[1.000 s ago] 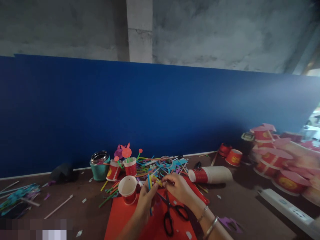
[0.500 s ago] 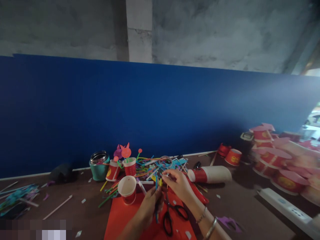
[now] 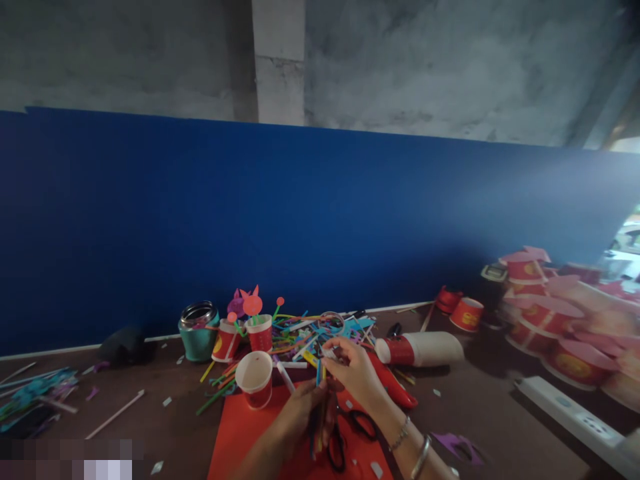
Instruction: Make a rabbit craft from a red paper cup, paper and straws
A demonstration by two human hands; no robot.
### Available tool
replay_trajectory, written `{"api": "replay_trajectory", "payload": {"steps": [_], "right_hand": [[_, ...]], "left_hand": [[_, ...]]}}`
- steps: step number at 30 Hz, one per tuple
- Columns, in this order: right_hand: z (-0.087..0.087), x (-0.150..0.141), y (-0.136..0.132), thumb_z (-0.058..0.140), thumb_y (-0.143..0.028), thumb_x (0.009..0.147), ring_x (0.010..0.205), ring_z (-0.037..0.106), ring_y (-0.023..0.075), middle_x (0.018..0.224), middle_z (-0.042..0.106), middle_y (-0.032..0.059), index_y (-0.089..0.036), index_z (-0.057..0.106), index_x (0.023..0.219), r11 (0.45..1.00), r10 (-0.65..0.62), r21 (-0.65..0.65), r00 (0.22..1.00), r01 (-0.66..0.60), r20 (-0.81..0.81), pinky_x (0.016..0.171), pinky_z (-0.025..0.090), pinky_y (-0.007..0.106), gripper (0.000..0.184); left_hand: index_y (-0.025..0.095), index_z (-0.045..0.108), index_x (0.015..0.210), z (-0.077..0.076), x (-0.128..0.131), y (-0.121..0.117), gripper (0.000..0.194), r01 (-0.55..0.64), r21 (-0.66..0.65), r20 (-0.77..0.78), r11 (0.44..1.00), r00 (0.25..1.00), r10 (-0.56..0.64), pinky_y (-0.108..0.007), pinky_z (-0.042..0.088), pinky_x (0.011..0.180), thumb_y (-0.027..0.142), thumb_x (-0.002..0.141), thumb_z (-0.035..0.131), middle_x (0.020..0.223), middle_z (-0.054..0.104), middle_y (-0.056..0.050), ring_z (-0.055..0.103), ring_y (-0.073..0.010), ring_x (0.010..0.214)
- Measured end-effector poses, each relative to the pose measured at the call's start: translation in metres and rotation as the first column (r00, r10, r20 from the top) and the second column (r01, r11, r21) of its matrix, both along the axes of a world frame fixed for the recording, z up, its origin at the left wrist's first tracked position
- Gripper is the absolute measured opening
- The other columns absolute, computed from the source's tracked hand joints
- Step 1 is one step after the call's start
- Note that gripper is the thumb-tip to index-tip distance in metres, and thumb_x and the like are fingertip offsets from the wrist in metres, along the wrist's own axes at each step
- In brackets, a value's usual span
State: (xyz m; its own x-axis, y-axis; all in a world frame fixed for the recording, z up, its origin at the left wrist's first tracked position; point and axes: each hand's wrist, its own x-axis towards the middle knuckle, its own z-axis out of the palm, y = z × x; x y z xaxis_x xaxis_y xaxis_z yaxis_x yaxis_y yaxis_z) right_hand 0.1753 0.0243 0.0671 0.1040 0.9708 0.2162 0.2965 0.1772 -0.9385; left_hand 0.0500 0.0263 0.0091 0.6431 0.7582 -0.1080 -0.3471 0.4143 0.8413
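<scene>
My left hand (image 3: 300,410) is closed around thin drinking straws, a blue straw (image 3: 319,373) and a yellow one beside it, whose tops stick up past the fingers. My right hand (image 3: 356,373) comes in from the right with thumb and forefinger pinched close to the straw tops; what lies between them is too small to make out. Under both hands is a red sheet (image 3: 245,440), with black-handled scissors (image 3: 364,425) lying on it, partly hidden by my hands. A paper cup (image 3: 255,380) stands upright at the sheet's upper left corner.
Behind my hands lies a heap of coloured straws and scraps (image 3: 300,327). Decorated cups (image 3: 260,333) and a teal jar (image 3: 199,337) stand left of it. To the right are a lying cup stack (image 3: 425,349), a power strip (image 3: 575,407) and piled red cups (image 3: 545,320).
The straws in my left hand stand more upright, with the yellow one now longer above the fingers. My right hand has shifted slightly, staying near the straw tops.
</scene>
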Motion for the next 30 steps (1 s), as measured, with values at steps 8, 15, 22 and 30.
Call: {"api": "replay_trajectory", "payload": {"steps": [8, 15, 22, 30], "right_hand": [[-0.001, 0.011, 0.005, 0.053, -0.042, 0.079, 0.059, 0.059, 0.0161, 0.062, 0.061, 0.0008, -0.017, 0.061, 0.083, 0.998, 0.018, 0.055, 1.0, -0.018, 0.002, 0.055, 0.044, 0.025, 0.027], [-0.003, 0.013, 0.006, 0.051, -0.042, 0.082, 0.063, 0.06, 0.0175, 0.067, 0.064, 0.0031, -0.017, 0.061, 0.083, 0.993, -0.006, 0.12, 0.996, -0.005, 0.091, 0.059, 0.046, 0.027, 0.026], [-0.006, 0.01, 0.007, 0.059, -0.037, 0.075, 0.053, 0.051, 0.0131, 0.056, 0.055, -0.0029, -0.017, 0.063, 0.082, 0.996, 0.08, 0.027, 0.993, -0.082, 0.086, 0.049, 0.037, 0.022, 0.021], [-0.005, 0.011, 0.005, 0.06, -0.034, 0.075, 0.053, 0.044, 0.0113, 0.056, 0.048, -0.0047, -0.017, 0.063, 0.082, 0.996, 0.076, 0.038, 0.98, -0.085, 0.184, 0.05, 0.031, 0.022, 0.018]], "left_hand": [[0.015, 0.057, 0.085, 0.005, -0.006, 0.0, 0.045, -0.007, -0.035, 0.013, 0.999, 1.0, 0.007, -0.017, 0.018, 0.029, 0.055, 0.067, 0.066, 0.043, 0.042, 0.01, 0.027, -0.003, 0.028], [0.013, 0.059, 0.081, 0.008, -0.005, -0.002, 0.046, 0.006, -0.005, -0.002, 1.0, 1.0, -0.006, -0.02, 0.017, 0.029, 0.055, 0.065, 0.067, 0.04, 0.042, 0.008, 0.028, -0.0037, 0.026], [0.012, 0.063, 0.078, 0.007, -0.01, -0.005, 0.041, 0.208, -0.019, -0.01, 0.978, 0.978, -0.208, -0.019, 0.017, 0.032, 0.051, 0.07, 0.066, 0.039, 0.044, 0.005, 0.026, -0.0024, 0.027], [0.012, 0.061, 0.086, 0.008, -0.013, -0.003, 0.044, 0.297, -0.023, -0.004, 0.954, 0.955, -0.298, -0.018, 0.016, 0.033, 0.053, 0.071, 0.064, 0.042, 0.046, 0.007, 0.029, -0.0025, 0.026]]}}
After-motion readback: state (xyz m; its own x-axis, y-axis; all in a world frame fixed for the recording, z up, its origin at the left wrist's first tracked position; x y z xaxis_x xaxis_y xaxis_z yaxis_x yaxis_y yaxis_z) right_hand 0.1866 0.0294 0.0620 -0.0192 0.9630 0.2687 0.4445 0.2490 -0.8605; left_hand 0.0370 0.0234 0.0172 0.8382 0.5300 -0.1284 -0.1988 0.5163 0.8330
